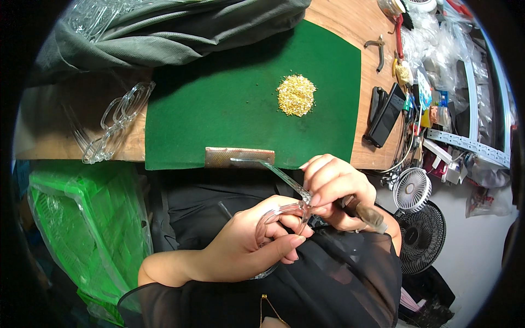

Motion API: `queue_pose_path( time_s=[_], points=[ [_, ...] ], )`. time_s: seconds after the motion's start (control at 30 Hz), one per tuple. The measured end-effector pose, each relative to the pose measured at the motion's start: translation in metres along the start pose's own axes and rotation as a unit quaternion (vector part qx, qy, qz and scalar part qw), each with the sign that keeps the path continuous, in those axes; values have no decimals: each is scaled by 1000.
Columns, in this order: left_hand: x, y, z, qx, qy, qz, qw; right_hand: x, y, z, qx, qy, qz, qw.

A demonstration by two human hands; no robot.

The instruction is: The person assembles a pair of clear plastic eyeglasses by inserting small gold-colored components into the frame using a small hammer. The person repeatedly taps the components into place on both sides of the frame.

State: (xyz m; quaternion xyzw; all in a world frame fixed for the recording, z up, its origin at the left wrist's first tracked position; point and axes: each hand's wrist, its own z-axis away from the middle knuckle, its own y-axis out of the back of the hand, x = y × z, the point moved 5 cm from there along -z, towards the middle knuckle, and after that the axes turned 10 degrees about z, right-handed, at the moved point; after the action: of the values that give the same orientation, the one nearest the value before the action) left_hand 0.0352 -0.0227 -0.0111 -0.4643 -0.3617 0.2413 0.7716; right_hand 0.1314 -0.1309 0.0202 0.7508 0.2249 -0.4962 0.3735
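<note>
Clear plastic eyeglasses (261, 225) are held above my lap, near the mat's front edge. My left hand (257, 240) is closed around their front, thumb and fingers pinching the rim. One clear temple (284, 179) points away toward the far left, its tip over a worn brown block (239, 157) at the table edge. My right hand (342, 191) is closed, thumb and fingers pinched at the hinge corner where this temple meets the front. A brown-handled tool (370, 217) lies in my right palm; its working end is hidden by the fingers.
Small gold pieces (296, 95) are heaped on the green mat (219, 109). More clear frames (116, 121) lie at the left, beside grey cloth (180, 41). A black phone (386, 116), pliers (377, 53), cables and fans (412, 189) are on the right. A green crate (87, 218) stands lower left.
</note>
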Motion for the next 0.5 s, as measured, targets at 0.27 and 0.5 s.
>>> queue_pose_path(
  time_s=[0.27, 0.5],
  points=[
    [6, -2, 2, 30, -77, -222, 971, -8, 4, -3, -41, 15, 92, 995],
    [6, -3, 3, 29, -84, -184, 979, -6, 1, 2, 4, 65, 89, 994]
  ],
)
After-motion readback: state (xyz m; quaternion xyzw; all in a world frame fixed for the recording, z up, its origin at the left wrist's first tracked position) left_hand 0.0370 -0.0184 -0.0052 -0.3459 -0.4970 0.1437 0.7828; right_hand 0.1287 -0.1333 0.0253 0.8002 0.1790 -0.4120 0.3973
